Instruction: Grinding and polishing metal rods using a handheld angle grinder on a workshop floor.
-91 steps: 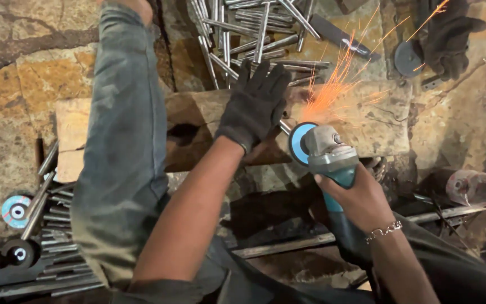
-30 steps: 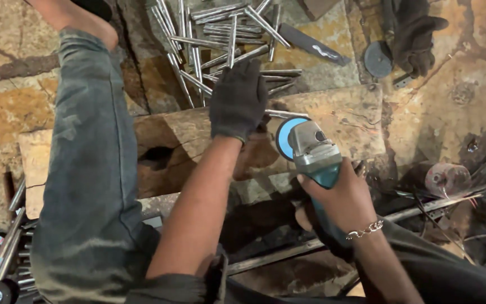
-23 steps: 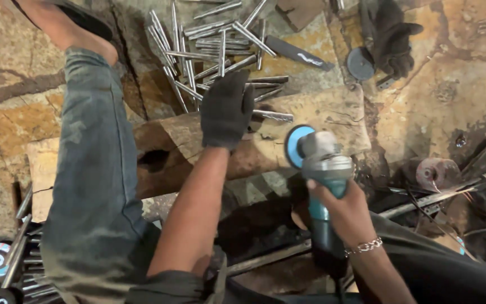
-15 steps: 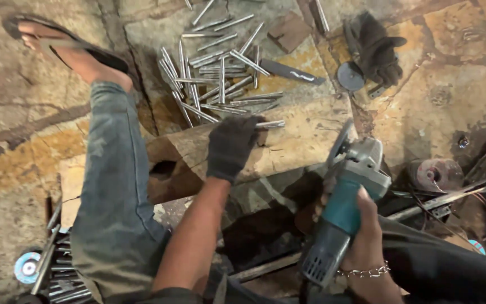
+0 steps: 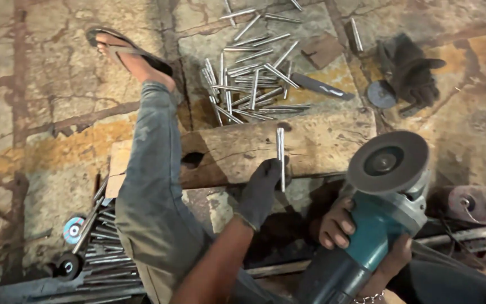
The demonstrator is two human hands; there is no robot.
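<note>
Holding a thin metal rod (image 5: 280, 157) upright, the gloved left hand (image 5: 261, 191) has its fingers closed round the rod's lower end; the rest of the rod stands across the wood block (image 5: 316, 147) at 12 o'clock of the hand. Right hand (image 5: 361, 242) (bare, bracelet at the wrist) is wrapped tight round the teal grinder (image 5: 367, 236) body, fingers curled over the near side, thumb side hidden. Grinder disc (image 5: 388, 162) faces up, tilted, at 3 o'clock of the rod, near it but apart. No sparks.

Around it:
- Rod pile (image 5: 251, 84) on the stone floor at 12 o'clock of the block, loose and crossed.
- Dark glove (image 5: 409, 70) lying at 1 o'clock, a spare disc (image 5: 381, 94) just beside it.
- Flat dark blade-like piece (image 5: 322, 85) between pile and glove.
- Leg in jeans (image 5: 153, 191) runs across the block's left end, foot in a sandal (image 5: 127, 53) at 11 o'clock.
- More rods (image 5: 105, 247) at 8 o'clock, with a blue-centred disc (image 5: 74, 229) touching them.
- Worn disc (image 5: 471, 204) at 3 o'clock, past the grinder.
</note>
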